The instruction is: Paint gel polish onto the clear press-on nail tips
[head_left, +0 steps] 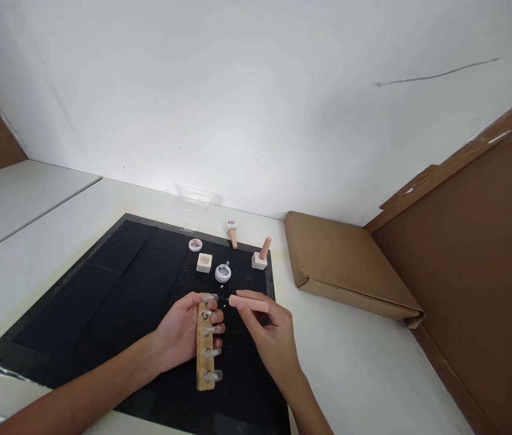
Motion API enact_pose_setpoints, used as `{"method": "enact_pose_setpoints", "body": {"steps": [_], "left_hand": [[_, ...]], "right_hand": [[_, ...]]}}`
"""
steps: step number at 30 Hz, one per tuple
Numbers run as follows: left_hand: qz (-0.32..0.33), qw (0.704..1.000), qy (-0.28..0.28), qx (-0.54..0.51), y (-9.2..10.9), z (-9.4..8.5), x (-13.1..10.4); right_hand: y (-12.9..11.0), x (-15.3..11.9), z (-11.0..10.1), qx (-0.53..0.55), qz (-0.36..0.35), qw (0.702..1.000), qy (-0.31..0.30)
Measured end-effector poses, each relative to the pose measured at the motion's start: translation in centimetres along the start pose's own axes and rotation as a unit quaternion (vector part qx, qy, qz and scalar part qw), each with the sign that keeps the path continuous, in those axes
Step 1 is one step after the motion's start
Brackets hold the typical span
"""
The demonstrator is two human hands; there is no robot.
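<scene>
My left hand (182, 333) is closed around a wooden strip (205, 356) that carries several clear false nails (213, 330) in a row. The fingers wrap behind the strip, with the tips showing between the nails. In my right hand (269, 332) is a pink nail polish brush cap (249, 304), pinched between thumb and fingers. Its thin brush points left at the topmost false nail (210, 298), close to it; whether they touch I cannot tell. Just beyond stand a small open round jar (223, 273) and a white square block (204, 263), probably the bottle without its cap.
A black mat (115, 290) covers the white table (350, 362). Two pink-capped polish bottles, one upright (260, 261) and one lying (231, 227), are at its far edge near a round lid (195, 244). A flat cardboard box (350, 260) lies at right, against the wall.
</scene>
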State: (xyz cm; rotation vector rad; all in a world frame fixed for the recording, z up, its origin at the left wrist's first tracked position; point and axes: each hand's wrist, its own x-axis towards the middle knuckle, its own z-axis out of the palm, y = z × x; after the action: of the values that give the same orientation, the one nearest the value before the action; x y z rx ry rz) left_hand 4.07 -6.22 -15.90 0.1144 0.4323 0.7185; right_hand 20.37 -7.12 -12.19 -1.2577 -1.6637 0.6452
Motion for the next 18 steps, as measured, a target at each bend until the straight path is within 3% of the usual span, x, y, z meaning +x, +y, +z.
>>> {"method": "enact_pose_setpoints", "body": {"steps": [18], "left_hand": [[-0.028, 0.999, 0.010, 0.024, -0.38, 0.09, -0.01]], "right_hand": [[0.22, -0.25, 0.05, 0.006, -0.021, 0.997, -0.073]]}}
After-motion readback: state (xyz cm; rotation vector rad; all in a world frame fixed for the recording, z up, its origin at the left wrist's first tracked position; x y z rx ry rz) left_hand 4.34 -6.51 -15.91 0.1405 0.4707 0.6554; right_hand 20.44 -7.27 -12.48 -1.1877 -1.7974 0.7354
